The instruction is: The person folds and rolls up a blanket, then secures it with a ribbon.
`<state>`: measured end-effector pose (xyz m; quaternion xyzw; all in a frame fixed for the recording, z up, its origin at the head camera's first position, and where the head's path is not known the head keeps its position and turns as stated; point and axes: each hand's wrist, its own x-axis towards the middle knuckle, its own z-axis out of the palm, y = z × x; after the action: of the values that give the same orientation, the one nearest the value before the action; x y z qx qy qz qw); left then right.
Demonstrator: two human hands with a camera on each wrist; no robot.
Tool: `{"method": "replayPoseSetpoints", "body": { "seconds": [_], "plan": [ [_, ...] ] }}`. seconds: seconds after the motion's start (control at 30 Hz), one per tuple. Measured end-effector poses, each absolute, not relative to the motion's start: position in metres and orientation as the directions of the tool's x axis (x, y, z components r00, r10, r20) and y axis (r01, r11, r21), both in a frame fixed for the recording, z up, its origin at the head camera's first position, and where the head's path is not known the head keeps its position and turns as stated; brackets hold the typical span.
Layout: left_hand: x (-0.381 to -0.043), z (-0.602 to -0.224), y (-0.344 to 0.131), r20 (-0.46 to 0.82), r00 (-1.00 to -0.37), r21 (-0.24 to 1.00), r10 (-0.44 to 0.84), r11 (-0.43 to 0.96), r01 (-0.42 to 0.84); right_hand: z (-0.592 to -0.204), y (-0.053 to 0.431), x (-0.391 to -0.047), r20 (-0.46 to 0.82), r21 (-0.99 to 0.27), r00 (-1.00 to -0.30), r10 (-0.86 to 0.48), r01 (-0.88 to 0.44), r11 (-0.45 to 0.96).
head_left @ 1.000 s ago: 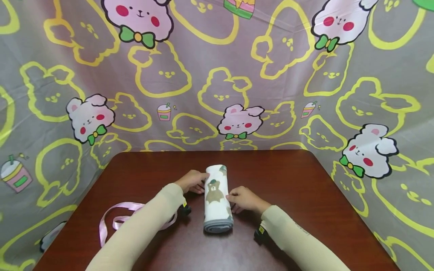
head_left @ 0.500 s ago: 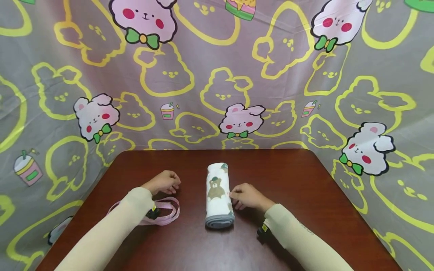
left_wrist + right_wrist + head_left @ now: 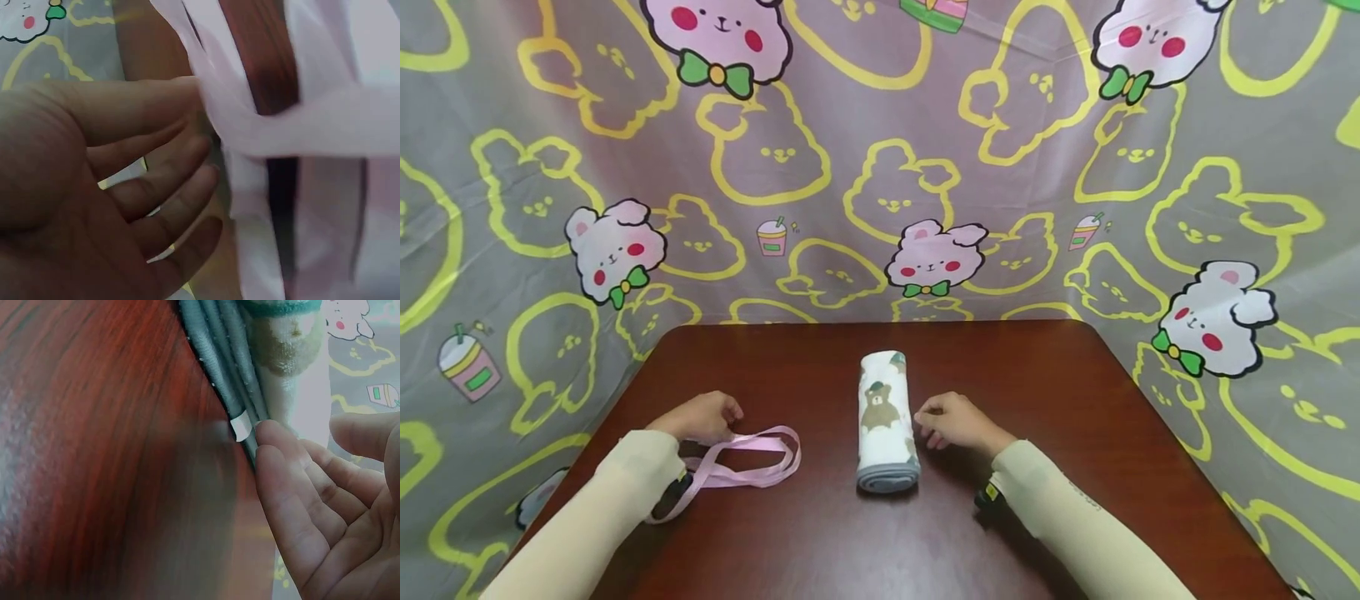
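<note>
A rolled towel (image 3: 883, 417), white with brown bears and a grey edge, lies lengthwise on the table. A loosely looped pink ribbon (image 3: 782, 475) lies to its left. My left hand (image 3: 703, 417) is at the ribbon's far left side. In the left wrist view its thumb and fingers are loosely bent, tips right at the edge of the ribbon (image 3: 250, 181). My right hand (image 3: 958, 421) is just right of the towel, fingers relaxed and slightly bent. The right wrist view shows its fingertips (image 3: 269, 462) beside the towel's grey layers and a small white tag (image 3: 240, 427).
The dark reddish-brown wooden table (image 3: 1037, 367) has rounded far corners. A grey curtain (image 3: 1030, 167) with rabbit and yellow-outline prints surrounds its back and sides. Small black cameras sit on both wrists, below the cream sleeves (image 3: 1060, 500).
My left hand has let go of the towel and moved left to the ribbon. My right hand has come slightly away from the towel's right side. The towel stays rolled.
</note>
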<state>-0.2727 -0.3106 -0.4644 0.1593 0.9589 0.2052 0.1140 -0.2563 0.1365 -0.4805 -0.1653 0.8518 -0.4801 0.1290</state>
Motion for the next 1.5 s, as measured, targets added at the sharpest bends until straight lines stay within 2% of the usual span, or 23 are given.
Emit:
{"method": "replayPoseSetpoints", "body": {
  "seconds": [0.1, 0.27, 0.57, 0.9, 1.1, 1.27, 1.5],
  "plan": [
    [-0.271, -0.47, -0.314, -0.191, -0.915, 0.398, 0.354, 0.881, 0.258, -0.479, 0.138, -0.256, -0.052, -0.862, -0.917, -0.394, -0.159, 0.482],
    [-0.272, -0.479, -0.313, -0.159, -0.888, 0.432, 0.432, 0.839, 0.331, -0.478, 0.141, -0.259, -0.04, -0.863, -0.923, -0.382, -0.16, 0.479],
    [-0.286, -0.46, -0.28, 0.002, -0.825, 0.667, 0.565, 0.614, 0.422, -0.467, 0.137, -0.261, 0.039, -0.872, -0.928, -0.371, -0.212, 0.44],
    [-0.283, -0.427, -0.208, 0.058, -0.827, 0.824, 0.559, 0.441, 0.355, -0.441, 0.099, -0.263, 0.2, -0.829, -0.892, -0.405, -0.374, 0.415],
    [-0.278, -0.418, -0.179, 0.064, -0.787, 0.852, 0.614, 0.377, 0.364, -0.438, 0.074, -0.268, 0.23, -0.804, -0.846, -0.481, -0.444, 0.396],
    [-0.276, -0.417, -0.173, 0.066, -0.764, 0.86, 0.642, 0.351, 0.37, -0.44, 0.066, -0.269, 0.21, -0.753, -0.828, -0.52, -0.476, 0.454],
    [-0.279, -0.422, -0.193, 0.028, -0.801, 0.917, 0.599, 0.304, 0.26, -0.441, 0.075, -0.272, 0.284, -0.73, -0.857, -0.43, -0.484, 0.482]
  ]
}}
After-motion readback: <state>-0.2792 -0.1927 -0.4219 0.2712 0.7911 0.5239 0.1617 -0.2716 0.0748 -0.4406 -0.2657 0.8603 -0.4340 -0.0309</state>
